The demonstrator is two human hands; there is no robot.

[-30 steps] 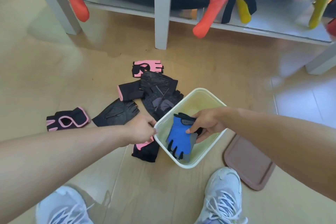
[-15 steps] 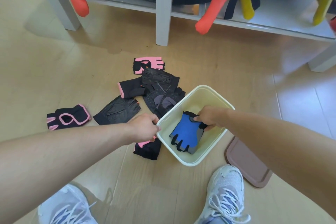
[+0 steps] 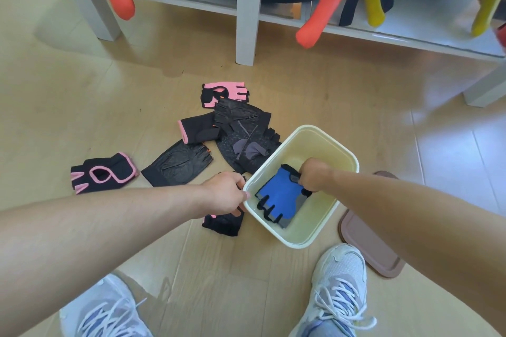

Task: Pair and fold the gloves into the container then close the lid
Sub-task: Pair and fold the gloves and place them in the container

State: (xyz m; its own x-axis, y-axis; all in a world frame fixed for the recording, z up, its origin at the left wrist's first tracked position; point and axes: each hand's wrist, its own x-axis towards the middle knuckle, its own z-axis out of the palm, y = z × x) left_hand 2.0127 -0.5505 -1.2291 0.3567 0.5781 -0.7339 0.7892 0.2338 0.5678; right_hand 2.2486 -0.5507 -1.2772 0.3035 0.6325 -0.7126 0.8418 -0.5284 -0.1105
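A cream container (image 3: 347,157) stands on the wooden floor. Inside it lies a blue fingerless glove pair (image 3: 279,197), and my right hand (image 3: 313,175) is shut on its cuff end. My left hand (image 3: 226,194) grips the container's left rim. Left of the container lie several loose gloves: a pink-and-black one (image 3: 102,172), a black leather one (image 3: 178,164), a black one with a pink cuff (image 3: 195,130), a dark grey pile (image 3: 246,142), a pink one (image 3: 224,91). Another black glove (image 3: 223,226) sits under my left hand. The brown lid (image 3: 368,249) lies right of the container.
My two white sneakers (image 3: 339,290) are at the bottom of the view. A grey shelf unit (image 3: 247,22) with red and yellow inflatable toys (image 3: 320,16) stands at the back. Bare wooden floor stretches to the left.
My right hand has pushed the blue gloves lower and flatter into the container. My left hand stays on the rim.
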